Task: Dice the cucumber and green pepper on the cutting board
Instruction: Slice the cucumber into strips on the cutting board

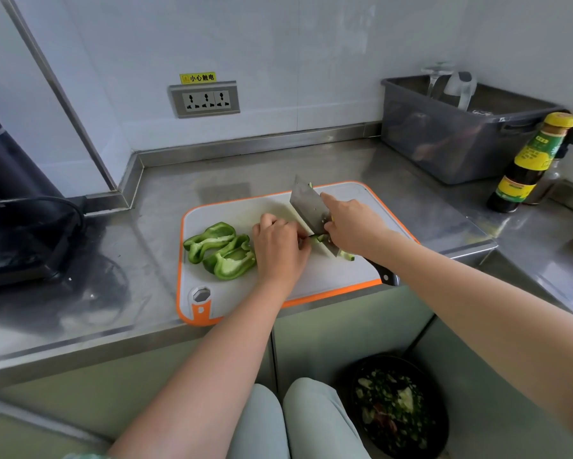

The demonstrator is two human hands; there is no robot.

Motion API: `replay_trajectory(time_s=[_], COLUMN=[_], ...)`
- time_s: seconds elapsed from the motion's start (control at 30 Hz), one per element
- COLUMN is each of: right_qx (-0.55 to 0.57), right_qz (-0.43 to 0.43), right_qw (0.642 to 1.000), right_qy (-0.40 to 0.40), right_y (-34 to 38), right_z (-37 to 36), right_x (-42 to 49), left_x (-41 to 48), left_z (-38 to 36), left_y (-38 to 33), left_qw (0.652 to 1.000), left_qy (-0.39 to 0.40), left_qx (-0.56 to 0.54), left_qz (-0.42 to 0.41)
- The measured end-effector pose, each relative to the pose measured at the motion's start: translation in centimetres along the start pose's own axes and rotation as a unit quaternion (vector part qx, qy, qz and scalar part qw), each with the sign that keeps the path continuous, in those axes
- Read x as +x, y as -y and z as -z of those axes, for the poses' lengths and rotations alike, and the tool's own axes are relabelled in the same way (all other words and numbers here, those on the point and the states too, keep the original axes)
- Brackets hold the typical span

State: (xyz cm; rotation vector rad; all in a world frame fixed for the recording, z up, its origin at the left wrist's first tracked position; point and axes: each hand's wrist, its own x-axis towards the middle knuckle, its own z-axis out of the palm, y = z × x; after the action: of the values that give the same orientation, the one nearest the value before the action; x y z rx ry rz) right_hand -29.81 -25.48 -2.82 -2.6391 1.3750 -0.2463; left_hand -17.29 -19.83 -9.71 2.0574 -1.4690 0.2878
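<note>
On the white cutting board [232, 210] with an orange rim, the right hand [354, 226] grasped the cleaver [306, 205], the forefinger stretched along the blade. The left hand [278, 246], with curled fingers, held down the cucumber [318, 238] at 9 o'clock of the blade; only small green pieces of it showed. The green pepper [222, 250] pieces lay at the board's 9 o'clock side. At 1 o'clock from the board, a grey tub [444, 150] held a clear jug [457, 89]. At 5 o'clock, a black bin [439, 425] on the floor contained vegetable scraps.
</note>
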Motion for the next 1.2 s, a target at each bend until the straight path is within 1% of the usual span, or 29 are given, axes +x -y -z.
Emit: replay_trajectory(time_s=[0.27,0.37,0.47,0.63,0.8,0.9,0.97,1.07,1.2], right_qx=[0.028,0.035,0.024,0.004,0.023,0.031,0.032,0.011,0.009], right_qz=[-0.033,-0.018,0.006,0.001,-0.019,-0.017,-0.006,0.015,0.000], right_qw=[0.999,0.999,1.000,1.000,0.999,0.999,0.999,1.000,1.000], right_qy=[-0.019,-0.027,-0.004,0.003,-0.019,-0.034,-0.025,0.010,0.021], right_y=[0.0,-0.3,-0.3,0.4,0.3,0.0,-0.1,0.0,0.4], right_z=[-0.6,-0.1,0.4,-0.3,-0.8,-0.5,0.2,0.9,0.0], right_x=[0.9,0.7,0.2,0.1,0.6,0.7,0.5,0.2,0.2], left_x=[0.0,0.0,0.1,0.1,0.0,0.0,0.1,0.1,0.1], left_z=[-0.1,-0.1,0.0,0.1,0.1,0.1,0.2,0.2,0.2], left_y=[0.1,0.1,-0.1,0.1,0.0,0.0,-0.1,-0.1,0.0], left_qw=[1.000,1.000,1.000,1.000,1.000,0.999,0.999,1.000,1.000], left_qy=[-0.019,-0.016,-0.009,-0.010,-0.018,-0.028,-0.026,-0.018,-0.012], left_qx=[-0.016,-0.014,-0.006,0.003,-0.019,-0.028,-0.022,-0.008,-0.006], left_qz=[0.002,0.005,0.012,0.003,0.004,0.009,0.014,0.018,0.014])
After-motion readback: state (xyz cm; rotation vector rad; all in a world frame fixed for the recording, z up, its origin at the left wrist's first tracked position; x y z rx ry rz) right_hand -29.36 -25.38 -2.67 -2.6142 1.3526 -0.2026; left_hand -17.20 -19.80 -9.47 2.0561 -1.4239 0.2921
